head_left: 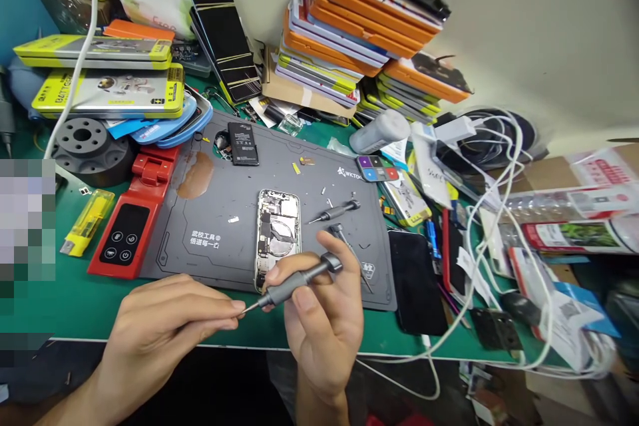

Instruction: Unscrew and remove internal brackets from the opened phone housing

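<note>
My right hand (322, 319) grips a grey precision screwdriver (294, 283) near the table's front edge, its tip pointing left. My left hand (170, 326) is closed in a pinch at that tip; what it pinches is too small to make out. Just behind both hands an opened phone (277, 233), back removed and insides exposed, lies on a grey repair mat (219, 213). Two more screwdrivers (334, 213) rest on the mat to the right of the phone. A black phone battery (243, 143) lies at the mat's far side.
A red device with buttons (130, 219) and a yellow lighter (87, 221) lie left of the mat. Stacks of boxed phone parts (344, 33) fill the back. A dark phone (414, 279), white cables (494, 213) and packets crowd the right side.
</note>
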{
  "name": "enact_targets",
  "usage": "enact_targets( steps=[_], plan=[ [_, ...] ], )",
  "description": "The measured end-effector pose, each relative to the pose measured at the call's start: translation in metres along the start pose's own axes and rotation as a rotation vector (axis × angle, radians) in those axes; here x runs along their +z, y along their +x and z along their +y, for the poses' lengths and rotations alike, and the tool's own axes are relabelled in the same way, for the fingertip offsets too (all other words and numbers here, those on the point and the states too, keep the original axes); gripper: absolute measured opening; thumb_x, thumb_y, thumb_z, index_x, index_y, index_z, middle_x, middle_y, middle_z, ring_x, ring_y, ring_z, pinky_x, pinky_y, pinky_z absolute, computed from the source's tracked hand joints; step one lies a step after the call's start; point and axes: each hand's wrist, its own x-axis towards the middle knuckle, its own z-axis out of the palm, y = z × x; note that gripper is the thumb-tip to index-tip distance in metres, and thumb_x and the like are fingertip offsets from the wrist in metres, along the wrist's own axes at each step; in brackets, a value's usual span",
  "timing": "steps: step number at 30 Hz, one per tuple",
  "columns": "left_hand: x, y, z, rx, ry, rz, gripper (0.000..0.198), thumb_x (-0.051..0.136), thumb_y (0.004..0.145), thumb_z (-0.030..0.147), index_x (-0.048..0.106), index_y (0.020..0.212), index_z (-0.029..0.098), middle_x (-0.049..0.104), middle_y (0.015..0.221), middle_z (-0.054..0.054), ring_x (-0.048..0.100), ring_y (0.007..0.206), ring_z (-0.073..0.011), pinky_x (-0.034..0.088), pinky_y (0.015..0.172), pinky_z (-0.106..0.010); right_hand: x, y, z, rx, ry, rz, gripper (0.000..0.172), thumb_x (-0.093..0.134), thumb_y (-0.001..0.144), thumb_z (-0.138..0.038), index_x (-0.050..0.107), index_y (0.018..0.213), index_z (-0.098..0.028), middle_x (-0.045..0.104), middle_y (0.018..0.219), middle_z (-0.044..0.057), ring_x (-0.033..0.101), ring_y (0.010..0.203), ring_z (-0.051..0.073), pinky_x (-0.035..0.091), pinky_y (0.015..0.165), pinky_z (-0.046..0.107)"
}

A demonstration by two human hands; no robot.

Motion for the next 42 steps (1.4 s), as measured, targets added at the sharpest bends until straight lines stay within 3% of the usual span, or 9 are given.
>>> enact_targets(
  steps=[5, 7, 11, 15, 25, 31, 35, 39, 42],
  plan=[
    [0.000, -0.003, -0.003, 0.031, 0.026, -0.028, 0.018, 0.069, 0.107, 0.022, 0.077, 0.121, 0.028, 0.084, 0.102, 0.002, 0.078, 0.083, -0.0110, 0.062, 0.073, -0.021, -0.008, 0.003, 0.001, 0.042, -0.012, -0.030, 0.045, 0.045, 0.113, -0.021, 0.048, 0.158, -0.025, 0.069, 0.092, 0.004, 0.063, 0.060, 0.016, 0.059, 0.046, 0.024],
    [0.003, -0.003, -0.006, 0.031, 0.122, -0.010, 0.018, 0.070, 0.107, 0.026, 0.076, 0.124, 0.027, 0.084, 0.106, 0.002, 0.078, 0.087, -0.0106, 0.061, 0.078, -0.022, -0.013, 0.006, 0.001, 0.000, -0.065, 0.046, 0.047, 0.043, 0.114, -0.019, 0.047, 0.161, -0.025, 0.067, 0.091, 0.004, 0.063, 0.062, 0.016, 0.059, 0.045, 0.023],
    [0.013, -0.001, -0.010, 0.083, 0.290, -0.028, 0.011, 0.067, 0.109, 0.024, 0.075, 0.116, 0.023, 0.082, 0.104, 0.002, 0.075, 0.086, -0.0110, 0.055, 0.081, -0.026, -0.017, 0.004, 0.007, -0.302, -0.384, 0.258, 0.053, 0.057, 0.111, -0.011, 0.047, 0.159, -0.031, 0.072, 0.103, 0.004, 0.070, 0.075, 0.017, 0.067, 0.058, 0.027],
    [0.016, 0.002, -0.010, 0.100, 0.335, -0.079, 0.012, 0.062, 0.111, 0.022, 0.073, 0.113, 0.022, 0.080, 0.100, 0.002, 0.072, 0.081, -0.0118, 0.050, 0.077, -0.029, -0.018, -0.005, 0.019, -0.482, -0.574, 0.149, 0.057, 0.068, 0.106, -0.006, 0.050, 0.158, -0.024, 0.075, 0.103, 0.008, 0.076, 0.081, 0.022, 0.072, 0.066, 0.037],
    [0.011, 0.008, -0.009, 0.079, 0.284, -0.124, 0.011, 0.060, 0.112, 0.022, 0.071, 0.110, 0.022, 0.078, 0.096, 0.003, 0.070, 0.078, -0.0110, 0.050, 0.076, -0.028, -0.021, -0.008, 0.024, -0.426, -0.587, 0.065, 0.062, 0.061, 0.106, 0.000, 0.047, 0.163, -0.021, 0.076, 0.109, 0.009, 0.077, 0.090, 0.020, 0.072, 0.074, 0.037],
    [0.010, 0.010, -0.007, 0.058, 0.263, -0.134, 0.012, 0.058, 0.113, 0.022, 0.070, 0.112, 0.023, 0.077, 0.095, 0.004, 0.069, 0.079, -0.0101, 0.050, 0.075, -0.026, -0.031, -0.006, 0.019, -0.605, -0.769, -0.041, 0.052, 0.060, 0.115, -0.018, 0.046, 0.165, -0.014, 0.077, 0.121, 0.015, 0.077, 0.098, 0.026, 0.070, 0.065, 0.040],
    [0.011, 0.008, -0.010, 0.034, 0.243, -0.146, 0.010, 0.060, 0.112, 0.021, 0.070, 0.115, 0.024, 0.076, 0.097, 0.005, 0.068, 0.081, -0.0094, 0.050, 0.077, -0.025, -0.032, -0.006, 0.013, -0.610, -0.884, 0.043, 0.044, 0.057, 0.115, -0.016, 0.057, 0.160, -0.018, 0.077, 0.104, 0.010, 0.076, 0.090, 0.024, 0.069, 0.063, 0.040],
    [0.011, 0.008, -0.007, 0.040, 0.267, -0.137, 0.010, 0.060, 0.112, 0.022, 0.069, 0.116, 0.023, 0.075, 0.098, 0.004, 0.067, 0.084, -0.0089, 0.050, 0.079, -0.024, -0.026, -0.003, 0.012, -0.616, -0.833, 0.101, 0.040, 0.062, 0.114, -0.016, 0.064, 0.154, -0.021, 0.075, 0.101, 0.008, 0.074, 0.089, 0.023, 0.068, 0.064, 0.038],
    [0.006, 0.014, 0.001, 0.061, 0.447, -0.115, 0.015, 0.059, 0.113, 0.022, 0.068, 0.125, 0.020, 0.076, 0.104, 0.002, 0.067, 0.089, -0.0119, 0.050, 0.085, -0.027, -0.021, 0.000, 0.011, -0.607, -0.811, 0.142, 0.037, 0.063, 0.115, -0.016, 0.067, 0.151, -0.022, 0.075, 0.101, 0.008, 0.074, 0.089, 0.022, 0.067, 0.066, 0.037]
  ],
)
